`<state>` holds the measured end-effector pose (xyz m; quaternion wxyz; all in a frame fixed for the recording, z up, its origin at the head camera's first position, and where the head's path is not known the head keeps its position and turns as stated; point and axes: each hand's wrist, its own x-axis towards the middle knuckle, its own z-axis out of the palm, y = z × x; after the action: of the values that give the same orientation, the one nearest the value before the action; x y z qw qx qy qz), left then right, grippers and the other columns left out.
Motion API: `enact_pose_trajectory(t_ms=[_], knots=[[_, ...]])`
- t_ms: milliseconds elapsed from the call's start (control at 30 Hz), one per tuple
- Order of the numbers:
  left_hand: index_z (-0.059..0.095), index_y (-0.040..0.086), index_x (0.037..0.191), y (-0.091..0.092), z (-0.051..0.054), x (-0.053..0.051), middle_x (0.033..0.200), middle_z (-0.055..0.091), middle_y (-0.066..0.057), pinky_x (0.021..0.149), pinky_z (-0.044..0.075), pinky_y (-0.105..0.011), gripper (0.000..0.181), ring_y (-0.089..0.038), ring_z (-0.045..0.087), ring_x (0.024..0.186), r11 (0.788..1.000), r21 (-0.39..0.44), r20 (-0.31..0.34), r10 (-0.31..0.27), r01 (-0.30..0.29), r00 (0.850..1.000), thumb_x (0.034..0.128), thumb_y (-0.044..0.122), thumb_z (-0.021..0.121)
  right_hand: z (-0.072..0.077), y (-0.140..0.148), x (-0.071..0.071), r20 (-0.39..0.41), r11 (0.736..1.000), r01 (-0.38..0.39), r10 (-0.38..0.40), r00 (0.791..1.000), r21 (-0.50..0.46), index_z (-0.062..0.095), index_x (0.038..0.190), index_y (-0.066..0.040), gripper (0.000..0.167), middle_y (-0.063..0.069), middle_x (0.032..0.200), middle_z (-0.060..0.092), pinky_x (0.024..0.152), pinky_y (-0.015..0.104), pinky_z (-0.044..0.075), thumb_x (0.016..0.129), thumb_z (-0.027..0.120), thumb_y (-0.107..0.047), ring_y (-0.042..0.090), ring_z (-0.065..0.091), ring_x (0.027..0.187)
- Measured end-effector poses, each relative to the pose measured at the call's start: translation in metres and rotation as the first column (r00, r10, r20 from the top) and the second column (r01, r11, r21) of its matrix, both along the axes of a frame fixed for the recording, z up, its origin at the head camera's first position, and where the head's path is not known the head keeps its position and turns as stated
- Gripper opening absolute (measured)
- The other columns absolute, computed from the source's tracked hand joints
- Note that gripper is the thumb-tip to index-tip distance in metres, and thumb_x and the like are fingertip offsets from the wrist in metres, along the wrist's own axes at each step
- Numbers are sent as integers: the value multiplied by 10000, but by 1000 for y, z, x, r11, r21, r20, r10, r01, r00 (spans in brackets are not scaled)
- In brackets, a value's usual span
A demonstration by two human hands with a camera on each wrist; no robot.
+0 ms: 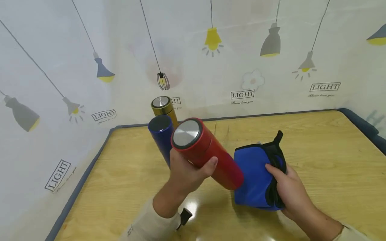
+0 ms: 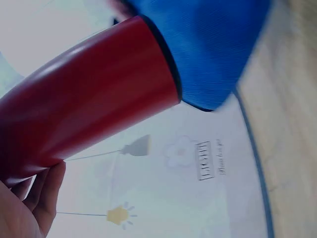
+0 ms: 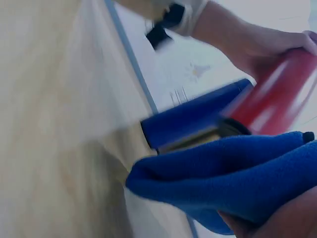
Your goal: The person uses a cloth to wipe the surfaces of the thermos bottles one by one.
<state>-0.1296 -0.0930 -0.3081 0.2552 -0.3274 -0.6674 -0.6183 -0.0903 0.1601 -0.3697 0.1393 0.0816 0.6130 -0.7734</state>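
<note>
My left hand (image 1: 184,175) grips a red thermos flask (image 1: 224,167) near its silver-topped lid, fingers and thumb around the body. The flask is tilted, its base pointing down and to the right. In my right hand (image 1: 292,192) is a folded blue cloth (image 1: 251,177) with black edging and a black loop, pinched between thumb and fingers. The base of the flask meets the cloth in the head view; whether they touch is unclear. From the right wrist view, the fuzzy folds of the cloth (image 3: 213,183) lie just below the flask's dark base.
Behind the red flask, a blue flask (image 1: 163,139) and a gold flask (image 1: 172,115) stand upright on the wooden table (image 1: 325,150). A white sheet (image 1: 196,73) printed with lamps hangs behind and to the left of the table.
</note>
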Motion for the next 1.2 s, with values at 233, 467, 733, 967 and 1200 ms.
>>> enact_pose_trajectory(t_ms=[233,467,733,967,1200], knots=[[539,-31,1195,13,11,-7,1034,675,-213,818,609,-390,546,-283,700,928,1000,-9,-46,1,-2,999,739,196,737,2,-19,9,134,976,-113,139,981,-185,418,1384,-246,330,-108,1184,690,943,387,561,1073,433,-355,147,669,1102],[535,-21,1195,15,5,-11,1020,678,-200,802,613,-384,547,-280,704,910,999,-30,-63,43,-45,997,797,307,716,2,-18,11,172,973,-94,132,976,-211,402,1388,-263,336,-118,1184,683,954,383,552,1066,447,-349,143,659,1108],[526,-19,1203,20,-2,-10,1039,671,-202,805,611,-382,555,-276,698,919,1000,-17,-51,12,-13,999,741,199,743,-5,-13,7,188,975,-94,133,973,-202,376,1412,-244,375,-126,1180,678,966,382,541,1065,441,-368,138,650,1116],[512,7,1254,23,-1,-32,1095,691,-132,831,599,-333,622,-223,698,966,973,-149,-51,169,-175,984,763,311,741,-13,-3,4,229,989,-79,106,968,-127,278,1481,-196,502,-132,1199,640,961,343,531,1058,446,-406,112,622,1115],[420,133,1379,30,-13,-81,1173,676,-21,826,592,-311,730,-145,687,1006,871,-380,128,382,-311,915,826,490,734,-20,-5,10,271,993,-90,106,957,-73,291,1479,-145,563,-58,1150,687,912,386,562,1030,513,-401,175,671,1047]])
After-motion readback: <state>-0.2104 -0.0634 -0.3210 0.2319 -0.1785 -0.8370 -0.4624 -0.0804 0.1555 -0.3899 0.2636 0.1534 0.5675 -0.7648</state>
